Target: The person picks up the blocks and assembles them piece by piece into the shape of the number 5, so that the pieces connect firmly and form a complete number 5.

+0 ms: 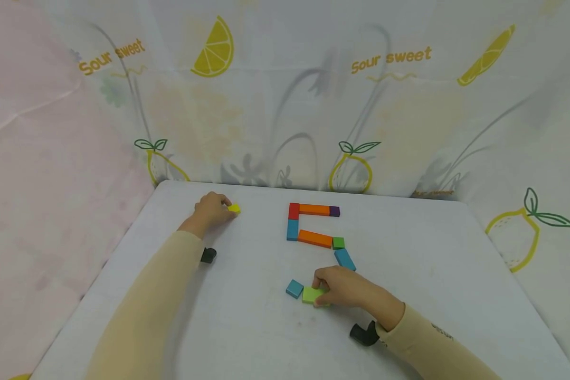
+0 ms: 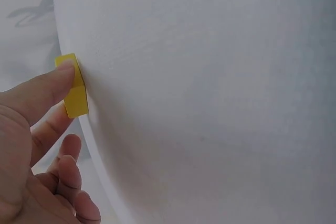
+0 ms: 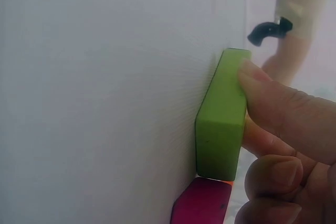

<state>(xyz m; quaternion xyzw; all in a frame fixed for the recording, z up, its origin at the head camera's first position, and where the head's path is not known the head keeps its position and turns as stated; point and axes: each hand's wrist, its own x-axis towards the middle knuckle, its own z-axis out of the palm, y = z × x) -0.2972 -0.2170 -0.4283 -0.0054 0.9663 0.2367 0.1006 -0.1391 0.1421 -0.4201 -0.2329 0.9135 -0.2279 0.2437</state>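
Note:
At the far left of the table, my left hand [image 1: 211, 212] pinches a small yellow block [image 1: 235, 208] between thumb and fingers; the left wrist view shows the same yellow block [image 2: 75, 85] at the thumb tip. Nearer the front, my right hand [image 1: 344, 287] pinches a lime green block [image 1: 311, 295] by its sides. A small blue block [image 1: 294, 288] lies against or very close to the green block's left end. In the right wrist view, a magenta block [image 3: 202, 203] sits at the near end of the green block [image 3: 223, 103]; the head view hides it behind the hand.
Behind my right hand, a bent line of blocks lies on the white table [image 1: 237, 327]: purple [image 1: 334, 211], orange [image 1: 314, 210], red [image 1: 293, 211], blue [image 1: 292, 230], another orange [image 1: 315, 238], green [image 1: 338, 243] and another blue [image 1: 344, 259]. Lemon-print cloth [image 1: 266, 105] hangs behind.

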